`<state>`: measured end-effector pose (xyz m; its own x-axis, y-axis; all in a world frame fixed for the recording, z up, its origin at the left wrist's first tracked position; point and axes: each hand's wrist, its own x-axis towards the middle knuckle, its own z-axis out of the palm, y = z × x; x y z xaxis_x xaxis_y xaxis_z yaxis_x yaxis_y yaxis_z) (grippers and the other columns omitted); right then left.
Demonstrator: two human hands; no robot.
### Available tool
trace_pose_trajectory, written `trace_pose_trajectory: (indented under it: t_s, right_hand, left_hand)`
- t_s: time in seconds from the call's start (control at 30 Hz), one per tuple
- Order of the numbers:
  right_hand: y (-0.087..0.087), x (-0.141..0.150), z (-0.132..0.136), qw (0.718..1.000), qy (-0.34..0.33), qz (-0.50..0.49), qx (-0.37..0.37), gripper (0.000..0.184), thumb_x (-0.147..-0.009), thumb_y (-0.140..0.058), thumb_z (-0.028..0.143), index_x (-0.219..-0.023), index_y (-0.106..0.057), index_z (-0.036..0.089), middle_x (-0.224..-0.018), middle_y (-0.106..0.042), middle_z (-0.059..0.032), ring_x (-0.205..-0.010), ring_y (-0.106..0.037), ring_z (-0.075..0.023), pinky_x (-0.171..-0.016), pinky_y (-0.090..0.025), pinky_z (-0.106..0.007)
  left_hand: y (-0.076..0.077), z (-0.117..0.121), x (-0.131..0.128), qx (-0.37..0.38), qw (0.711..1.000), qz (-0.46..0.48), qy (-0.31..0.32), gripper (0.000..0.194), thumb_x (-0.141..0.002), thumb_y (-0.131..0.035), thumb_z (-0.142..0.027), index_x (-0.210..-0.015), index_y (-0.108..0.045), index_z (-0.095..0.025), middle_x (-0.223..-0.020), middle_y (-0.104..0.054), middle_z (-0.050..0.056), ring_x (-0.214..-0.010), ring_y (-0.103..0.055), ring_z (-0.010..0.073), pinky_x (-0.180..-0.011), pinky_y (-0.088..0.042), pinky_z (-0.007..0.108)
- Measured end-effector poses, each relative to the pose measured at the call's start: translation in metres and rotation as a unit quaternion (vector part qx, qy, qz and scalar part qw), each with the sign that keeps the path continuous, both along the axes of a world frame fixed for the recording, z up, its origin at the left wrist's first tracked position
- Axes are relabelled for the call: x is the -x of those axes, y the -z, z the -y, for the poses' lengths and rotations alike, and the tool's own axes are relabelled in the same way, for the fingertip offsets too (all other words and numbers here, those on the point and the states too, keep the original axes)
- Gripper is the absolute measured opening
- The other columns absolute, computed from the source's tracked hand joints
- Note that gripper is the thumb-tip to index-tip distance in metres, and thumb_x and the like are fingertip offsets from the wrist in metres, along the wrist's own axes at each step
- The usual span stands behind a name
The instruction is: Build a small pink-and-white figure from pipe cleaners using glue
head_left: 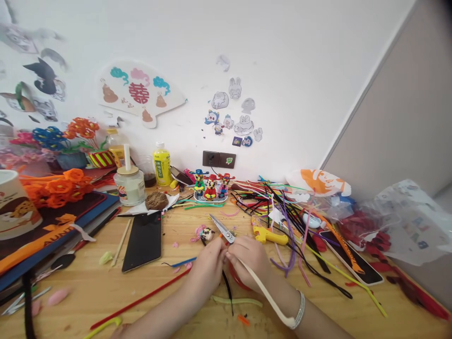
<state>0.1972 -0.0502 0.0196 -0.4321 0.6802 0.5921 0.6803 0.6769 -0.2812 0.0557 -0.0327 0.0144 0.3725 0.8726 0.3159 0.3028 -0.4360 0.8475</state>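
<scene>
Over the middle of the table, my left hand [209, 264] and my right hand [250, 260] meet with fingertips pressed together. Between them they pinch one end of a cream pipe cleaner [263, 286], which runs down over my right wrist. Scissors [222, 228] point up and left just beyond my fingers; the red handles are mostly hidden under my right hand, and I cannot tell whether they touch it. A small doll-like head with pink strands [204, 232] lies by my left hand. A black pipe cleaner [227, 285] shows below my hands.
Three pipe-cleaner figures [211, 187] stand at the back. A yellow glue gun [270, 234] and tangled pipe cleaners [289, 240] lie right. A dark tablet [143, 241], glass jar [130, 187], yellow bottle [162, 165] and paper cup [16, 205] are left. A phone [353, 259] lies far right.
</scene>
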Motion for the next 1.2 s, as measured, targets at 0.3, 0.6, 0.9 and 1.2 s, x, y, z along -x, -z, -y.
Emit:
trace_pose_trajectory:
  t_s: [0.3,0.6,0.9,1.2]
  right_hand:
    - [0.009,0.004,-0.014,0.895,-0.007,-0.334,0.296,0.029,-0.081,-0.047,0.036,-0.059,-0.047,0.018,-0.057,-0.044,0.0037,-0.057,-0.043,-0.0111,-0.055,-0.034,-0.021]
    - [0.008,0.001,-0.017,0.899,0.028,-0.349,0.264,0.032,-0.085,-0.043,0.039,-0.063,-0.051,0.016,-0.059,-0.047,0.0026,-0.058,-0.044,-0.0111,-0.057,-0.036,-0.022]
    - [-0.010,-0.008,-0.008,0.989,0.059,-0.061,0.124,0.029,-0.091,-0.037,0.027,-0.073,-0.058,0.018,-0.073,-0.057,-0.0011,-0.073,-0.050,-0.0137,-0.068,-0.037,-0.024]
    - [-0.026,-0.012,0.002,0.959,0.164,0.059,0.225,0.032,-0.075,-0.059,0.029,-0.105,-0.053,0.019,-0.103,-0.060,-0.0088,-0.095,-0.055,-0.0240,-0.079,-0.041,-0.033]
  left_hand:
    - [0.003,-0.004,0.002,0.054,0.996,0.052,0.038,0.021,-0.080,-0.041,-0.031,-0.063,-0.042,-0.020,-0.058,-0.044,-0.003,-0.056,-0.041,0.0134,-0.055,-0.033,0.024]
    - [0.005,-0.009,-0.005,0.291,0.912,0.270,0.103,0.041,-0.066,-0.056,-0.056,-0.066,-0.050,-0.016,-0.056,-0.052,-0.002,-0.051,-0.048,0.0111,-0.052,-0.039,0.024]
    - [0.015,-0.020,0.001,0.239,0.940,0.234,0.071,0.043,-0.065,-0.056,-0.058,-0.061,-0.048,-0.017,-0.049,-0.050,-0.004,-0.047,-0.047,0.0100,-0.049,-0.038,0.023]
    - [0.004,-0.023,0.007,0.178,0.967,0.180,-0.017,0.039,-0.063,-0.056,-0.056,-0.058,-0.048,-0.018,-0.047,-0.046,-0.005,-0.045,-0.042,0.0100,-0.044,-0.035,0.021]
